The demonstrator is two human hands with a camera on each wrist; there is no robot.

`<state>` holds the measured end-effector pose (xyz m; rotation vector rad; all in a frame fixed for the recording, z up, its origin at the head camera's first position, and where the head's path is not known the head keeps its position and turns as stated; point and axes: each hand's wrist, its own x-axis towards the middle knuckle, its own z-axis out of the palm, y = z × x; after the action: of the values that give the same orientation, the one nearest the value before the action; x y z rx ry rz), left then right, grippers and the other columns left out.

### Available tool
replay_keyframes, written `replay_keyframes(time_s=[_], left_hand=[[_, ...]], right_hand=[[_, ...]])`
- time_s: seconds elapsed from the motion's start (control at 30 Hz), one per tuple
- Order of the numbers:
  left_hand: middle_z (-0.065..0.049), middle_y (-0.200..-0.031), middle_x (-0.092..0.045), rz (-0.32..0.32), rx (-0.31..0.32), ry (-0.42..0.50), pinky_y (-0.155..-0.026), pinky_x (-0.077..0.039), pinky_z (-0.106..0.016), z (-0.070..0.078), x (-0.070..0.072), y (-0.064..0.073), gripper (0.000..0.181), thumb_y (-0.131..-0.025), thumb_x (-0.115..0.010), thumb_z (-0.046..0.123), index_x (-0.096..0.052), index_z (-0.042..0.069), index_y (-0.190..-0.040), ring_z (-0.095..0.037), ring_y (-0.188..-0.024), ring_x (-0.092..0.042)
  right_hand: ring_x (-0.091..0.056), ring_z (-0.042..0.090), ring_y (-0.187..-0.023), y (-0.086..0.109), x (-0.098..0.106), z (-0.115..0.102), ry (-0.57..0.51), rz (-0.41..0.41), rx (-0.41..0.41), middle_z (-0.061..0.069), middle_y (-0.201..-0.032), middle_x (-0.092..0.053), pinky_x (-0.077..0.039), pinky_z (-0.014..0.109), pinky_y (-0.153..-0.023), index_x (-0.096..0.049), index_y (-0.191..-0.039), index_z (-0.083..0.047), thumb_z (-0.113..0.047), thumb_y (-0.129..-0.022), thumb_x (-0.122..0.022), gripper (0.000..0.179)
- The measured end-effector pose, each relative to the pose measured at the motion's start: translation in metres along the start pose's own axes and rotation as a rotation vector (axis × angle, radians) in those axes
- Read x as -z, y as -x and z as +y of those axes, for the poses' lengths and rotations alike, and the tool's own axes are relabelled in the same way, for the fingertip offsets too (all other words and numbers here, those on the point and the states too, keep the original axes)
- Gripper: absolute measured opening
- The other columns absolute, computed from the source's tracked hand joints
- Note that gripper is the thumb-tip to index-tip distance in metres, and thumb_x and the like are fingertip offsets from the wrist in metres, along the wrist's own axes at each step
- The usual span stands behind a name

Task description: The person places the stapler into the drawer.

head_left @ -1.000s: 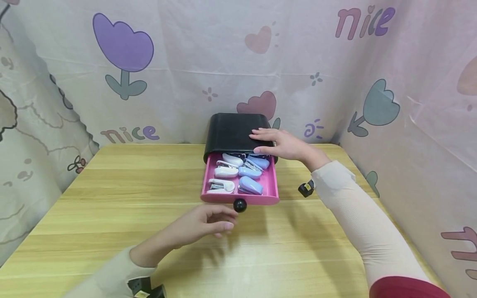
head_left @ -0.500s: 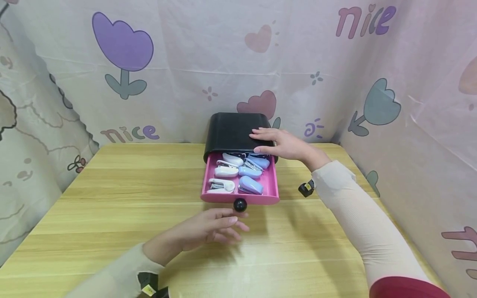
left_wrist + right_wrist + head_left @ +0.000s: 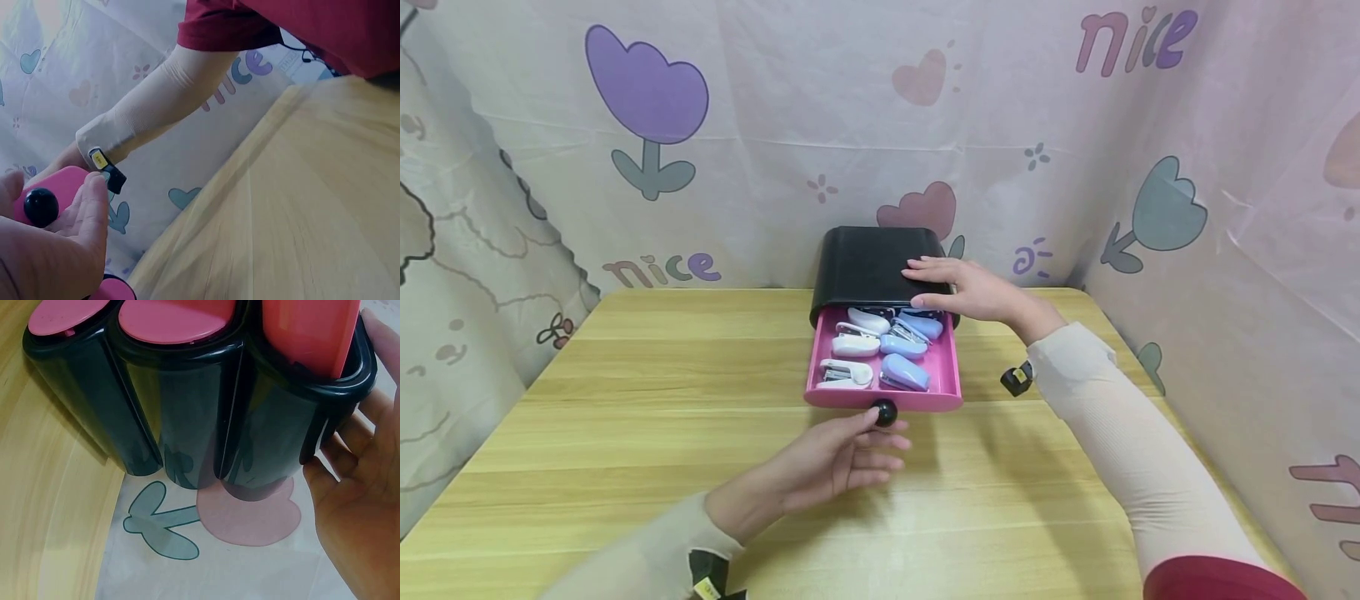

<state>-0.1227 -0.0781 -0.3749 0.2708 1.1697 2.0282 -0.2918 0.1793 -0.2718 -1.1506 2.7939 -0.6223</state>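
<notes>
A black drawer cabinet (image 3: 880, 265) has its pink top drawer (image 3: 942, 367) pulled out. Inside lie small staplers, white ones (image 3: 856, 346) on the left and light blue ones (image 3: 905, 372) on the right. My left hand (image 3: 820, 467) is at the round black knob (image 3: 886, 413), thumb at its left side and the other fingers stretched out below and behind it. In the left wrist view the knob (image 3: 41, 207) shows between thumb and fingers. My right hand (image 3: 973, 290) rests on the cabinet's top right front corner with extended fingers; some of them lie along its side in the right wrist view.
Lower pink drawers (image 3: 178, 319) of the stacked cabinet are pushed in. A wooden table (image 3: 685, 375) carries it near the back edge, against a printed curtain (image 3: 760, 100). Black wrist cameras (image 3: 1017, 379) hang below both cuffs.
My left hand has moved right to the knob and turned, bringing its thumb up against the knob's left side. The right hand, drawer and staplers have stayed in place.
</notes>
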Motion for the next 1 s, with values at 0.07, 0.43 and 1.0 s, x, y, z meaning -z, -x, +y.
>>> replay_keyframes(time_s=[0.07, 0.43, 1.0], left_hand=[[-0.015, -0.121, -0.065, 0.01, -0.003, 0.062, -0.1, -0.045, -0.042, 0.0, -0.002, -0.001, 0.061, -0.099, -0.054, 0.042, -0.046, -0.004, -0.139, -0.025, -0.101, -0.068], [-0.013, -0.115, -0.068, 0.013, -0.049, 0.184, -0.103, -0.042, -0.039, -0.003, -0.01, -0.007, 0.06, -0.101, -0.049, 0.041, -0.043, -0.006, -0.139, -0.024, -0.102, -0.068], [-0.011, -0.111, -0.07, -0.021, -0.059, 0.238, -0.1, -0.046, -0.035, -0.002, -0.016, -0.019, 0.047, -0.102, -0.048, 0.038, -0.056, 0.0, -0.129, -0.022, -0.101, -0.068]], right_hand=[[-0.02, 0.015, -0.146, 0.0, 0.0, 0.0, 0.0, 0.001, 0.001, -0.006, -0.155, -0.034, -0.017, 0.054, -0.115, -0.048, -0.146, -0.025, -0.054, -0.093, -0.058, 0.062], [-0.021, 0.014, -0.146, -0.002, -0.001, 0.004, 0.0, 0.008, 0.009, -0.007, -0.155, -0.035, -0.019, 0.054, -0.115, -0.048, -0.146, -0.026, -0.057, -0.092, -0.057, 0.063], [-0.022, 0.014, -0.145, -0.002, -0.001, 0.005, 0.006, 0.013, 0.02, -0.007, -0.154, -0.036, -0.02, 0.051, -0.115, -0.049, -0.145, -0.025, -0.056, -0.092, -0.058, 0.062]])
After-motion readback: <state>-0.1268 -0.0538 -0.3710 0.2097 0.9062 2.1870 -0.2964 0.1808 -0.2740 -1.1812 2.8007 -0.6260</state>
